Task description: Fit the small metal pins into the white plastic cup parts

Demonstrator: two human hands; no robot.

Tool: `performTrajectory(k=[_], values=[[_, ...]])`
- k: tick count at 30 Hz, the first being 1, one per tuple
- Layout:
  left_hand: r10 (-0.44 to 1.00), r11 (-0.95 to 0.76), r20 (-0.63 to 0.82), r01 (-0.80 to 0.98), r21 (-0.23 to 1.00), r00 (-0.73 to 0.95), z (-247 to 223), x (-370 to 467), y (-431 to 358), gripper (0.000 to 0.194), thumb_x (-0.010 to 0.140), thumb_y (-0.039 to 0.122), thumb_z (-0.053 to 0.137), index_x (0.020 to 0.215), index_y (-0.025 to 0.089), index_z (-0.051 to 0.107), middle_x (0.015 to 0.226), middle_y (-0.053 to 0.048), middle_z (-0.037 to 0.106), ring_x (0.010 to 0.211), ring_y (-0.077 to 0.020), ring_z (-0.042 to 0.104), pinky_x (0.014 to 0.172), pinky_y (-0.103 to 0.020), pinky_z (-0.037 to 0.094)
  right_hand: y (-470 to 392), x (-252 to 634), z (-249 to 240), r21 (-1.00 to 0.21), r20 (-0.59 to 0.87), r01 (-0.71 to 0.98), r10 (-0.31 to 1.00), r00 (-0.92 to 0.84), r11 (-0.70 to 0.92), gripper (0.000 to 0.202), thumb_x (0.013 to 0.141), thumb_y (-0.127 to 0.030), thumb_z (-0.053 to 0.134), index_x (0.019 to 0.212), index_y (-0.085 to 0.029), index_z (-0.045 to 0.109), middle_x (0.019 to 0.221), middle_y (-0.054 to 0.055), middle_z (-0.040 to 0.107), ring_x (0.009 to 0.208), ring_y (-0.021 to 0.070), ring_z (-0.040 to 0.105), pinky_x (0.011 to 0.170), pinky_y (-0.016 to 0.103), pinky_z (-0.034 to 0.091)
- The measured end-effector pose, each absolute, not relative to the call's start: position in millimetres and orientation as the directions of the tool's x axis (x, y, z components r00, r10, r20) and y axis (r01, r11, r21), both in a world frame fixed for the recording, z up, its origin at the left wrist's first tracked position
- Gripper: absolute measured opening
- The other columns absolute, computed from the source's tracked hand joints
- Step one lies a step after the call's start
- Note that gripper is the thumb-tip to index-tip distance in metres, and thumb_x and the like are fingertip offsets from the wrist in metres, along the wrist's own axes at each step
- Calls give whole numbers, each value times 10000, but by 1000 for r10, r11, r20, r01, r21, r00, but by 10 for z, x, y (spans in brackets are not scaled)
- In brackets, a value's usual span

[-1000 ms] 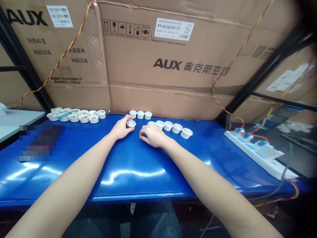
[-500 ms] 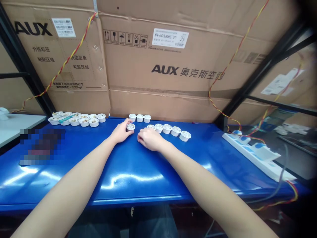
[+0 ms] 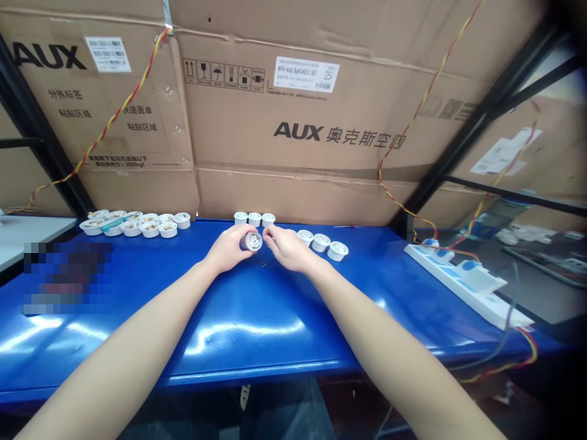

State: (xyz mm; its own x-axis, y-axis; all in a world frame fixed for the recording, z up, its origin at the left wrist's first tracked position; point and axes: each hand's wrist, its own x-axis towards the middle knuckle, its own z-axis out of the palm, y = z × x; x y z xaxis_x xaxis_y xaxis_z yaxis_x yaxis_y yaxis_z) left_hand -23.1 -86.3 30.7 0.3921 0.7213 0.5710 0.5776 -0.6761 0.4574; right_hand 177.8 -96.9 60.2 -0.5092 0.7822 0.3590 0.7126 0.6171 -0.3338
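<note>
My left hand (image 3: 225,250) is closed around a small round white plastic piece (image 3: 252,242), tilted so its top with moulded details faces me. Close to its right side is my right hand (image 3: 288,249), thumb and fingertips pinched together; whatever they hold is too small to make out. A few tiny dark pieces, perhaps screws (image 3: 263,264), lie on the blue tabletop (image 3: 243,324) just below the hands. Behind them stand three similar white round pieces (image 3: 254,219) in a row. Further white round pieces (image 3: 321,242) line up to the right of my right hand, which partly hides that row.
At the back left, several white cups (image 3: 150,229) hold small brownish bits, with a teal tool (image 3: 114,223) across them. A blurred-out dark object (image 3: 68,275) lies at left. A white power strip (image 3: 468,284) runs along the right. Cardboard boxes (image 3: 321,183) wall the back.
My left hand has lifted and tilted the white piece towards me, moving right. My right hand has moved up beside it, uncovering the tiny dark pieces. The view has shifted slightly.
</note>
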Motion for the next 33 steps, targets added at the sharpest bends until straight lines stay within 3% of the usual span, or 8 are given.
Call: performTrajectory(k=[11, 21, 25, 30, 33], values=[[706, -694, 548, 594, 408, 449, 289, -206, -876, 351, 753, 307, 688, 1095, 247, 636, 1127, -30, 683, 1056, -238, 621, 925, -337, 469, -1008, 1751, 621, -206, 356, 750, 762, -541, 628, 166, 954, -257, 484, 895, -170, 612, 911, 75, 677, 766, 174, 583, 653, 264, 350], [705, -695, 553, 586, 416, 444, 302, -197, -908, 333, 771, 342, 683, 1089, 244, 654, 1115, -33, 697, 1037, -231, 638, 922, -330, 481, -962, 1752, 556, -412, 390, 706, 811, -435, 576, 142, 873, -308, 626, 823, -194, 694, 811, 18, 693, 710, 134, 567, 641, 242, 354], [701, -697, 572, 578, 424, 425, 278, -189, -899, 373, 769, 356, 689, 1119, 237, 641, 1142, -33, 698, 1044, -232, 645, 934, -327, 485, -959, 1739, 526, -435, 446, 679, 797, -408, 591, 172, 855, -355, 639, 826, -194, 691, 820, 18, 683, 713, 132, 564, 654, 246, 375], [701, -697, 601, 549, 462, 385, 285, -167, -924, 468, 762, 337, 684, 1204, 226, 578, 1190, -34, 677, 1043, -222, 650, 921, -314, 502, -1012, 1691, 515, -400, 561, 668, 744, -363, 628, 431, 692, -458, 776, 1003, -195, 636, 967, 44, 663, 814, 178, 596, 689, 272, 432], [670, -729, 628, 510, 457, 395, 272, -166, -914, 507, 756, 291, 681, 1237, 215, 541, 1198, -40, 663, 1066, -213, 637, 936, -310, 500, -1004, 1686, 489, -397, 554, 655, 737, -387, 643, 493, 745, -440, 739, 1157, -213, 592, 1008, 43, 678, 864, 194, 621, 727, 291, 459]])
